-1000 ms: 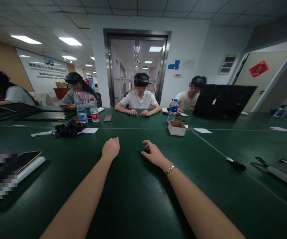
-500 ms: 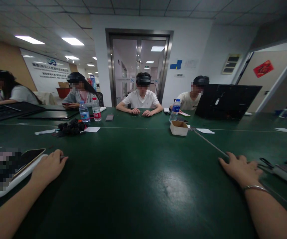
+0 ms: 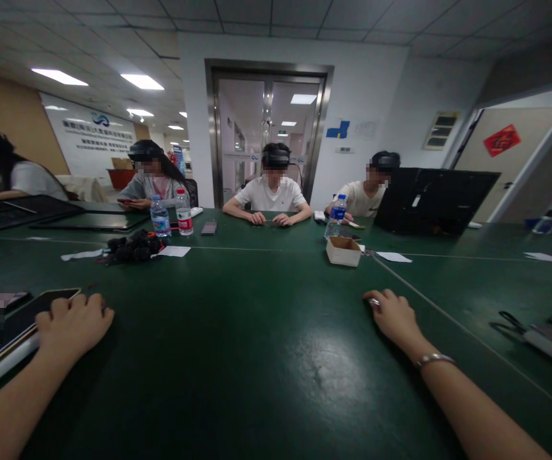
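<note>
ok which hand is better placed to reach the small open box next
Right, probably: the right hand is nearer the small open box, though it holds a small shiny item. The left hand is farther off, beside the dark phone.

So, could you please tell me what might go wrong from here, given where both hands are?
The right hand holds a small shiny thing, mostly hidden, which could perhaps slip and drop. The left hand is right by the phone, though I can't tell whether they touch; a careless move might nudge it. Farther back, a bottle stands close behind the open box, so bumping the box could tip it.
</note>
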